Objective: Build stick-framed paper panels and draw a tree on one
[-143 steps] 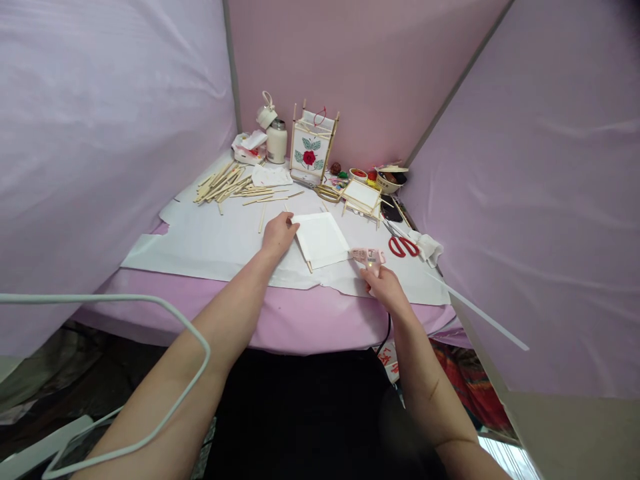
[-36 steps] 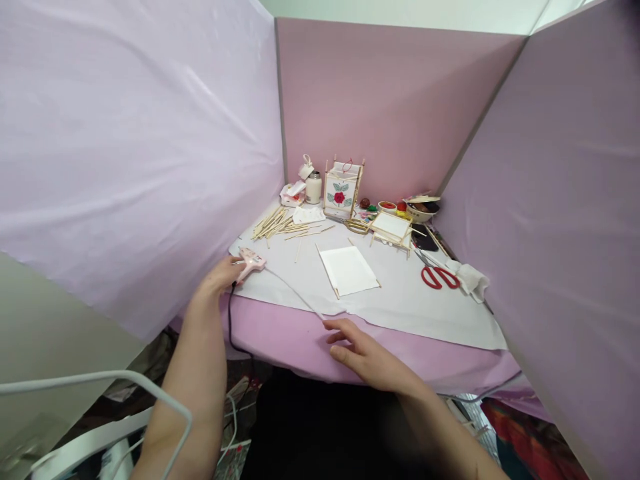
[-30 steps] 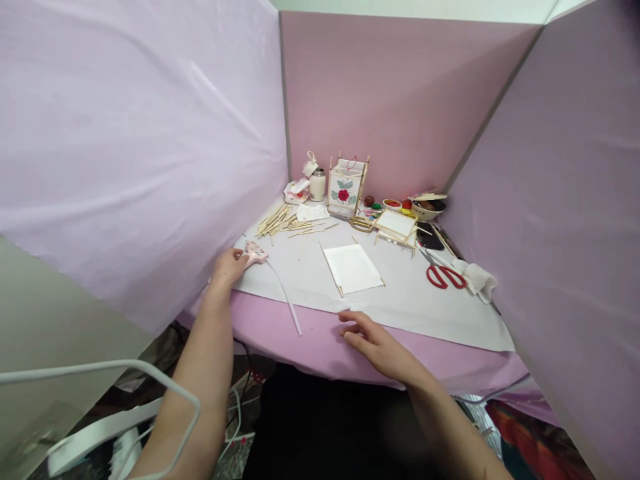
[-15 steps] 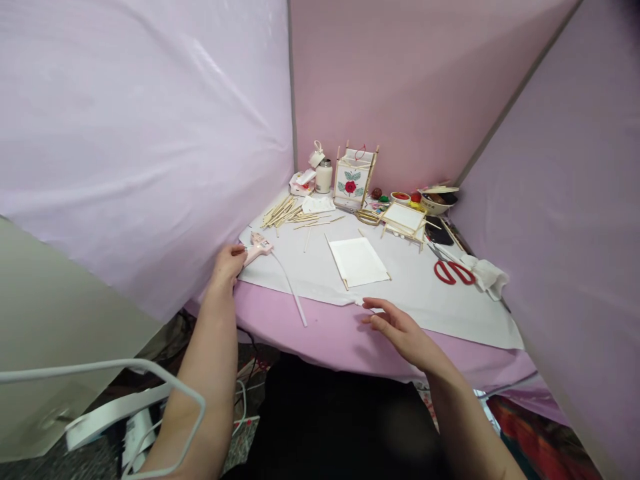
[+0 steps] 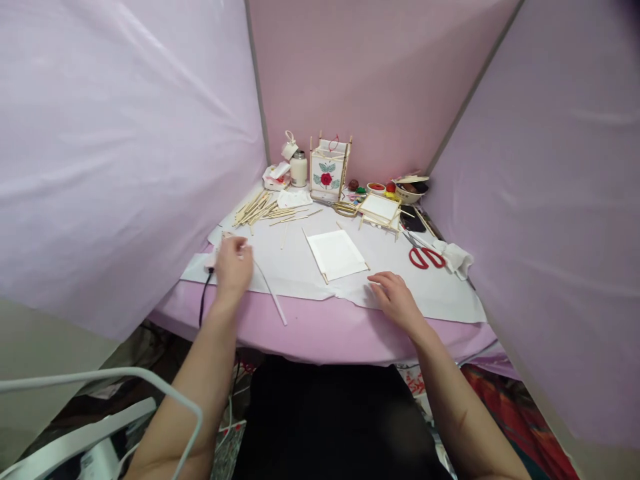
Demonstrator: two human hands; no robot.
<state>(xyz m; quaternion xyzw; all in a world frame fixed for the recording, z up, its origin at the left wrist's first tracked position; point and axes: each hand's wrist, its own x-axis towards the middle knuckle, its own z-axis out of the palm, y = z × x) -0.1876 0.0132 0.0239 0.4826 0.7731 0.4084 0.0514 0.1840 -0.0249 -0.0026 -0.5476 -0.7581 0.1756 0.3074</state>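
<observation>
My left hand (image 5: 234, 267) is over a pale pink glue gun (image 5: 210, 263) at the table's left front, its fingers curled and blurred; the hand hides most of the gun, so I cannot see whether it grips it. A white glue stick (image 5: 273, 297) slants from beside that hand toward the front edge. My right hand (image 5: 395, 297) rests low over the cloth, fingers apart and holding nothing. Just beyond its fingertips lies a white panel (image 5: 337, 255) with thin wooden sticks along its sides.
Behind are loose wooden sticks (image 5: 257, 208), a flower-decorated lantern (image 5: 327, 177), a jar (image 5: 299, 170) and gold-handled scissors (image 5: 345, 209). Stick-framed panels (image 5: 380, 208), a bowl (image 5: 409, 193), a black phone (image 5: 413, 219), red-handled scissors (image 5: 427, 258) and crumpled tissue (image 5: 456, 260) are at right. A black cord (image 5: 203, 297) hangs at left.
My left hand has moved from the glue gun's handle end to over its body, and the cord now shows. My right hand has shifted forward, nearer the white panel. The whole view has turned slightly.
</observation>
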